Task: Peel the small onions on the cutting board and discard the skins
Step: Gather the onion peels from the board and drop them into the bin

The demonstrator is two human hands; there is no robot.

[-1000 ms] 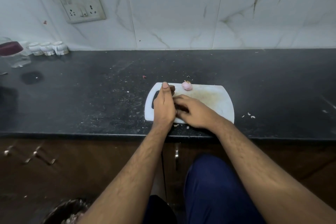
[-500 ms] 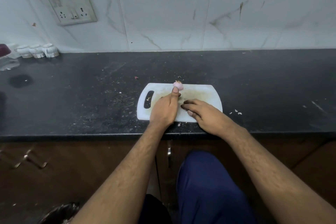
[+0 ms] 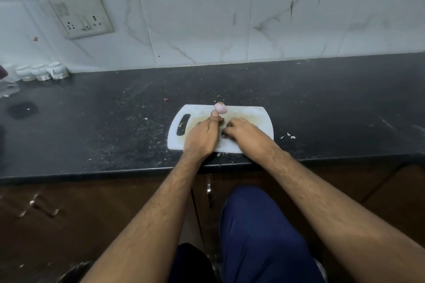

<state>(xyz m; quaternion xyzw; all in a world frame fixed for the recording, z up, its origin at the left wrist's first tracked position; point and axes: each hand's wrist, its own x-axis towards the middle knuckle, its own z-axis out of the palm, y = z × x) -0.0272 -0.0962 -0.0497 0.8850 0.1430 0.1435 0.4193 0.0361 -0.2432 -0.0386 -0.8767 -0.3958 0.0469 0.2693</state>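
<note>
Onion (image 3: pixel 220 107), pink and peeled, sits at the cutting board's (image 3: pixel 253 115) far edge. Left hand (image 3: pixel 203 136) and right hand (image 3: pixel 245 132) curl over the board; contents hidden. Likely gathering skins, next binning them.

Two bare hairy forearms, no sleeves, bare hands (image 3: pixel 202 135), dark blue trousers (image 3: pixel 259 236)

Right hand (image 3: pixel 247 135) fingers curled in since before, left hand (image 3: pixel 203 135) thumb nearer onion (image 3: pixel 220 107)
</note>
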